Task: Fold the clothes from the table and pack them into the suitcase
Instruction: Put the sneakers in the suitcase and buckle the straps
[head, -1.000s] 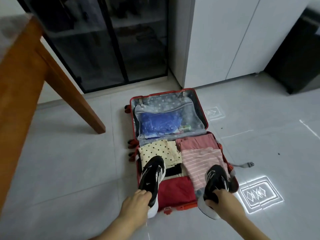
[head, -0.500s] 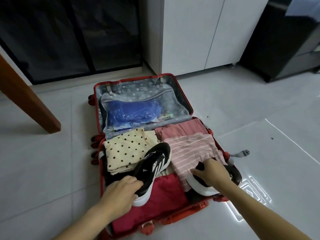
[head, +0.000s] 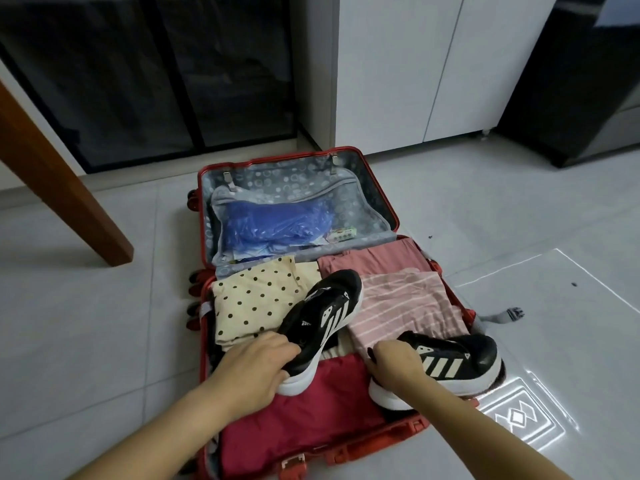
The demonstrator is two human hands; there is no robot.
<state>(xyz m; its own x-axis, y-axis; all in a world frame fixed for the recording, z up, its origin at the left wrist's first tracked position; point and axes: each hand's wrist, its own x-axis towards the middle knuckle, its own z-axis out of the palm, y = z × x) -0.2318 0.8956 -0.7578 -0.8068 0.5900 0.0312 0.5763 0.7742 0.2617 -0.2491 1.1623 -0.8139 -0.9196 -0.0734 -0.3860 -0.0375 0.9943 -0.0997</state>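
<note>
A red suitcase (head: pixel 388 192) lies open on the floor. Its near half holds folded clothes: a cream polka-dot garment (head: pixel 256 299), a pink one (head: pixel 374 258), a pink striped one (head: pixel 405 306) and a dark red one (head: pixel 304 417). My left hand (head: pixel 256 368) grips the heel of a black and white sneaker (head: pixel 325 317) lying tilted across the clothes. My right hand (head: pixel 394 365) grips the heel end of a second black and white sneaker (head: pixel 457 362) lying on its side at the suitcase's right edge.
The lid half holds a blue plastic bag (head: pixel 273 223) behind a mesh divider. A wooden table leg (head: pixel 65 188) stands at the left. White cabinets (head: pixel 433 64) and a dark appliance (head: pixel 571 81) line the back. A strap buckle (head: pixel 509 313) lies on the floor tiles.
The view has come closer to the suitcase. Both sneakers have gone down onto the clothes; the right one now lies on its side along the right edge.
</note>
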